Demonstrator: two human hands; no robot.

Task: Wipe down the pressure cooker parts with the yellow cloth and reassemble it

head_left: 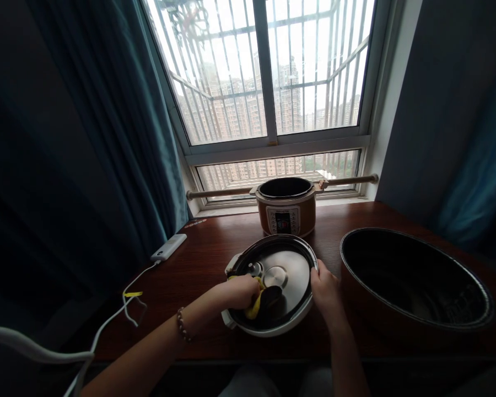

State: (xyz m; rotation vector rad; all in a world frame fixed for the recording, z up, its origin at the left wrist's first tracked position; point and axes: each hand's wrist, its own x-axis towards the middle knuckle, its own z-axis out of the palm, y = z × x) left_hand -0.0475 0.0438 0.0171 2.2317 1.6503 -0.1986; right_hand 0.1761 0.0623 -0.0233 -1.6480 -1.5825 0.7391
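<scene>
A round pressure cooker lid point(295, 270) is tilted with its metal inner side up, near the table's front edge. My left hand point(243, 291) is closed on a yellow and dark cloth point(254, 307), which presses against the lower left of the lid's inside. On the right, my right hand point(325, 286) grips the lid's rim. Behind the lid stands the brown and cream electric pressure cooker point(286, 207), its top uncovered and a control panel on its front. To the right sits a large dark inner pot point(413, 281), its mouth facing up.
A white power strip point(169, 247) lies at the table's left, with a white cable point(122, 311) bearing a yellow tag running toward me. Beyond the wooden table point(206, 242) is a barred window point(268, 82). Blue curtains point(128, 121) hang at the left.
</scene>
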